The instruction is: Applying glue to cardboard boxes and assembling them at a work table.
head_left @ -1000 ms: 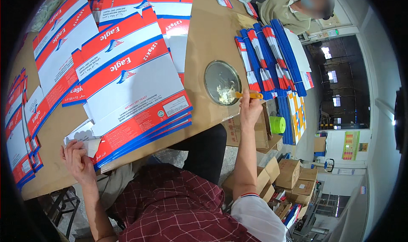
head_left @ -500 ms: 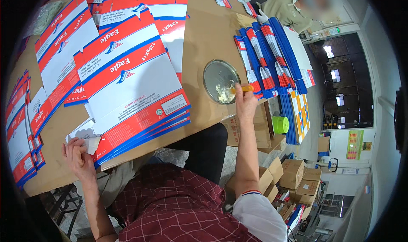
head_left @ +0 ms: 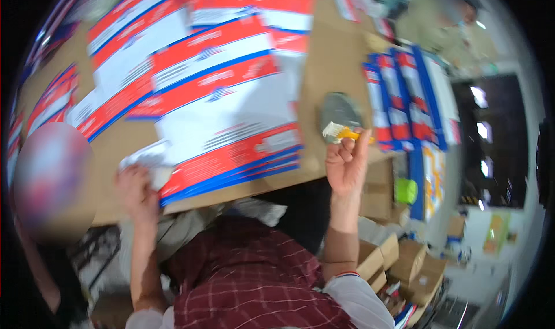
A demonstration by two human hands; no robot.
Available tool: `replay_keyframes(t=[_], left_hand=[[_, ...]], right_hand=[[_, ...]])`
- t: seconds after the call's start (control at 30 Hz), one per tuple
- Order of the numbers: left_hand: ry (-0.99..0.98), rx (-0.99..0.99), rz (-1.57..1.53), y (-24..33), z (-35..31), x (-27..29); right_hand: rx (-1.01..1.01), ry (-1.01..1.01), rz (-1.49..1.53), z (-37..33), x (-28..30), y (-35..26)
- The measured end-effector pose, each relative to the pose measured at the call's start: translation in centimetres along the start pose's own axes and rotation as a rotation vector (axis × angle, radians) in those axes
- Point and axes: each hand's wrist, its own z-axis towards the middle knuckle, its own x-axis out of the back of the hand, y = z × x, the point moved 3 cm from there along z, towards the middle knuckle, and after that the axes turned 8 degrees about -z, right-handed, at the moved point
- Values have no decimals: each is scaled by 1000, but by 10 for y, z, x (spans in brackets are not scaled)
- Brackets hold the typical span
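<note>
My right hand [head_left: 348,164] is closed on a small orange-handled tool [head_left: 351,134], held near the front edge of the table. The tool's pale end points left and seems to carry whitish paste; blur hides its exact shape. Just beyond it sits a round grey dish [head_left: 340,105]. At the left end of a stack of flat red, white and blue cartons [head_left: 231,112], my left hand [head_left: 139,193] has its fingers curled at a white carton flap [head_left: 151,154]. The fingers there are somewhat blurred.
More flat cartons [head_left: 136,37] overlap on the brown tabletop [head_left: 332,34]. Folded blue-edged cartons [head_left: 404,92] stand at the right, above a green container [head_left: 406,191]. Open cardboard boxes [head_left: 404,262] lie lower right. One person [head_left: 55,271] is close at left, another [head_left: 433,28] far right.
The whole view has shifted, so the table appears further right. My right hand has turned and lifted the tool off the paste in the dish, toward me. A person has appeared at the left.
</note>
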Motion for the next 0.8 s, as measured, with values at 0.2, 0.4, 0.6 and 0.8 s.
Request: replay_keyframes(t=[0.2, 0.4, 0.6, 0.8], left_hand=[[-63, 45, -31, 27, 23, -12], [-64, 44, 2, 29, 22, -2], [-76, 55, -18, 25, 24, 3], [-68, 47, -20, 22, 26, 1]], right_hand=[[-104, -360, -450, -27, -80, 95], [38, -545, -891, -38, -98, 140], [109, -609, -1015, -42, -111, 145], [194, -662, -1153, -35, -117, 134]])
